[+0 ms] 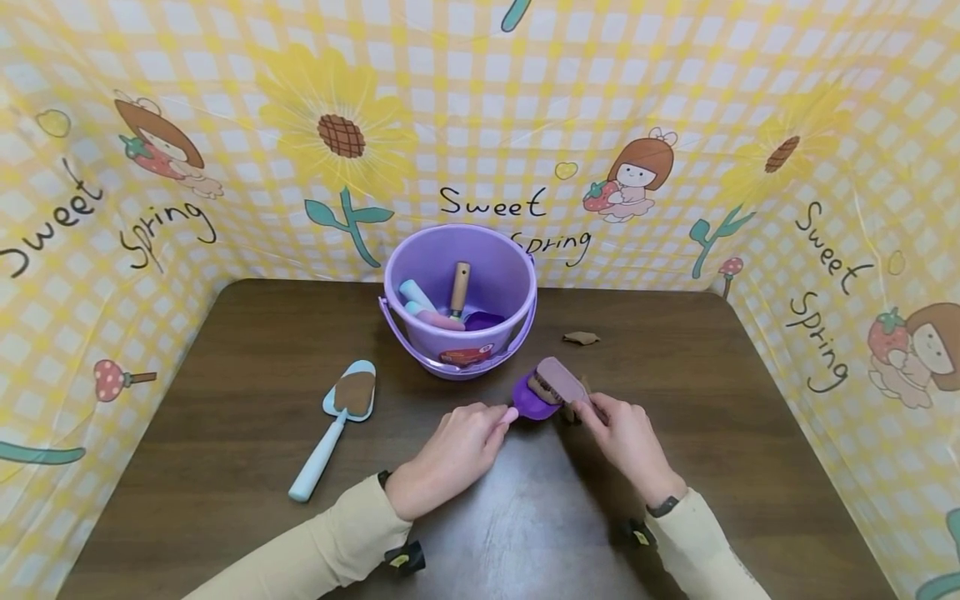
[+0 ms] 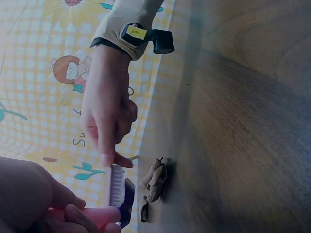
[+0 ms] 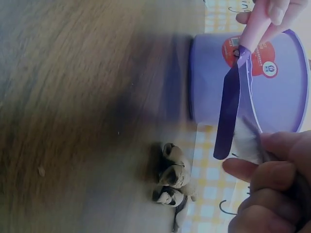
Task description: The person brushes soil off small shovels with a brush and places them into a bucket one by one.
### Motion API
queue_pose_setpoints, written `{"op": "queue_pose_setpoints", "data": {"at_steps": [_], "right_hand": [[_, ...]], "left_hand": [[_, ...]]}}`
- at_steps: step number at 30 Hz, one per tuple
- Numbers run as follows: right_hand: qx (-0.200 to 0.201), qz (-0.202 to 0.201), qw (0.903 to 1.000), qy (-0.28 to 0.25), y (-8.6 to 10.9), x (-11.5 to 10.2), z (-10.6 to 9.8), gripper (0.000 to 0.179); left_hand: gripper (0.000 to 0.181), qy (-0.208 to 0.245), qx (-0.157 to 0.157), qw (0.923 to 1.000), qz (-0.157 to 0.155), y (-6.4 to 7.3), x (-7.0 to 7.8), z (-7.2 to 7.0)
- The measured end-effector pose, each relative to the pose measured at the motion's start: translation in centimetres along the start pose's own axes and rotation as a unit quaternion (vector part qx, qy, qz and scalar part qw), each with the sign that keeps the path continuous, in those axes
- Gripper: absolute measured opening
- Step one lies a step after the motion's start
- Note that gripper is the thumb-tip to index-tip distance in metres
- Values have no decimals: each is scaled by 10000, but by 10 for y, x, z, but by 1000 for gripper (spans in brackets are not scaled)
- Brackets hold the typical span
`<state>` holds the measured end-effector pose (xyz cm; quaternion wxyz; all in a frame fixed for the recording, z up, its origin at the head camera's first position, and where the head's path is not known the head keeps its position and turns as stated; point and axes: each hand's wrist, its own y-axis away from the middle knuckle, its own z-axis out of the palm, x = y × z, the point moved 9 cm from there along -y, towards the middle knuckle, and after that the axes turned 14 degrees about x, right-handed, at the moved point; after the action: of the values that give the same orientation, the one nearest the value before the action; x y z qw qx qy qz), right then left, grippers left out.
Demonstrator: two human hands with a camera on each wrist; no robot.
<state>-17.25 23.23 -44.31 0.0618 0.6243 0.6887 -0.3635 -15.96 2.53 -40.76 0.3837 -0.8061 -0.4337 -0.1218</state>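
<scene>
My left hand (image 1: pixel 456 448) grips the pink handle (image 2: pixel 99 216) of a small purple shovel (image 1: pixel 531 407), whose blade is lifted above the table. My right hand (image 1: pixel 628 433) holds a pale mauve brush (image 1: pixel 564 380) by its handle, bristles down over the blade. A brown dried leaf (image 1: pixel 537 388) lies on the shovel, partly covered by the brush. Below, several curled dry leaves (image 3: pixel 174 170) sit on the table; the brush and right hand mostly hide them in the head view. Another leaf (image 1: pixel 581 337) lies farther back.
A purple bucket (image 1: pixel 461 354) stands at the back middle, its handle lowered to the front, with several hand tools inside, one wooden-handled (image 1: pixel 461 286). Left of it lies a light blue trowel (image 1: pixel 317 458) with a brown patch on its blade. Checked cloth (image 1: pixel 480 108) walls surround the table.
</scene>
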Motion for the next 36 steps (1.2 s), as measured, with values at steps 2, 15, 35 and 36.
{"op": "queue_pose_setpoints", "data": {"at_steps": [2,15,35,36], "right_hand": [[-5,-156,9998,-129,0,-4,-1,14],[-146,-21,9998,-126,-3,-3,-1,14],[519,264,9983,1,-9,8,-17,17],[533,174,9984,-27,-9,6,-17,16]], "left_hand": [[24,-26,56,10000,24,0,0,0],[18,81,291,9994,157,-2,3,-6],[15,166,284,9993,159,2,2,-3],[15,154,288,9994,138,2,1,-3]]}}
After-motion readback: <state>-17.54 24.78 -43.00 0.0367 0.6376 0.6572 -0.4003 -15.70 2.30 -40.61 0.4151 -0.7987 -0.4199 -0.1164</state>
